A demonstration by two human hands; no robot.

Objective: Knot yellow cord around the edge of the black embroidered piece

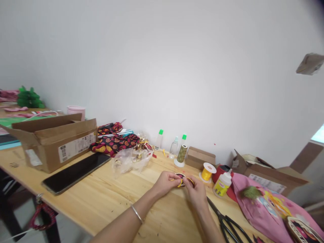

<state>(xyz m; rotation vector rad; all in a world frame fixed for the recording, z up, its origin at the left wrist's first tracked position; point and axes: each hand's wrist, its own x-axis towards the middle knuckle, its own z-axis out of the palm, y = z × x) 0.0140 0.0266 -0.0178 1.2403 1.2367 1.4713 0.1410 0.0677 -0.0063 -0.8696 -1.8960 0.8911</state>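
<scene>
Both hands meet over the wooden table, close together. My left hand (165,182), with a silver bangle on its wrist, pinches a yellow cord (180,183) between thumb and fingertips. Just beside it, my right hand (197,192) is closed on the cord too, a loop of it showing by the index finger. Between the fingertips sits a small dark, pale-edged patch (180,175), partly covered by the fingers. Behind the right hand stands a spool of yellow cord (207,171). Black-handled scissors (225,219) lie to the right of that forearm.
A glue bottle (222,184) and a pink cloth (255,202) are at the right. An olive thread cone (181,154) and a small cardboard box (201,158) stand by the wall. Leftward are a plastic bag (131,160), a phone (76,172) and an open carton (58,145).
</scene>
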